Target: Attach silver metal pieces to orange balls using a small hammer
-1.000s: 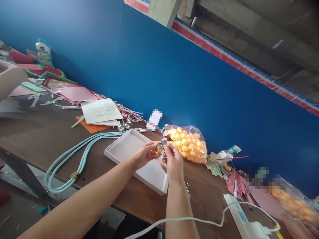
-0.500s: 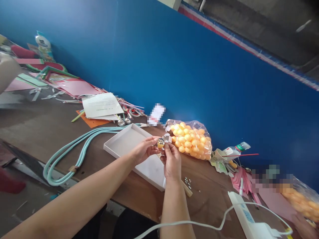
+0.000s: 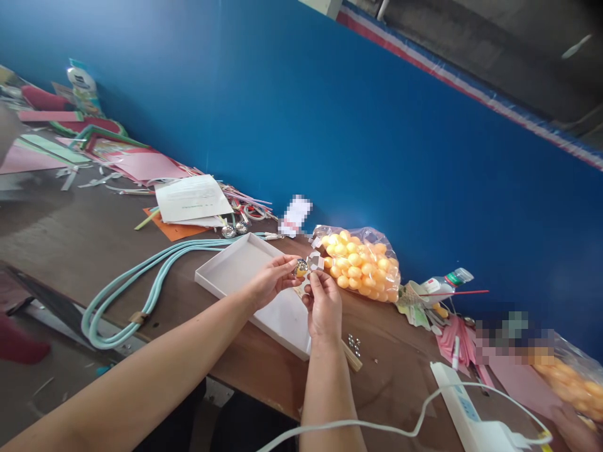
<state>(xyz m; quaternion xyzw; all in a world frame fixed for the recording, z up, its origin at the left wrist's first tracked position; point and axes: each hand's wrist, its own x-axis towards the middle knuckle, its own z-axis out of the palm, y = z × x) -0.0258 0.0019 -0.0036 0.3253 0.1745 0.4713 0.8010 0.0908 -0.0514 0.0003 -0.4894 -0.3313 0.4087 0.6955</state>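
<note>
Over the white box lid (image 3: pixel 221 271), my left hand (image 3: pixel 274 280) pinches a shiny silver ball (image 3: pixel 300 268) between thumb and fingertips. My right hand (image 3: pixel 324 300) is close beside it, thumb and forefinger pressed together just right of the ball. What the right fingers hold, if anything, is too small to tell. Several small shiny metal pieces (image 3: pixel 354 345) lie on the table right of my right wrist. Just behind my hands sits a clear bag of orange balls (image 3: pixel 360 263).
Coiled light-blue cords (image 3: pixel 157 282) hang partly over the table edge. Papers (image 3: pixel 193 199) and two silver balls (image 3: pixel 234 230) lie at the back. A white power strip (image 3: pixel 456 402) and cable (image 3: pixel 372 427) are in front right. Other people's hands (image 3: pixel 575 427) show at both edges.
The silver ball and my left fingers have shifted slightly left, opening a small gap from my right fingertips. At the far left, another person's arm has drawn back toward the edge.
</note>
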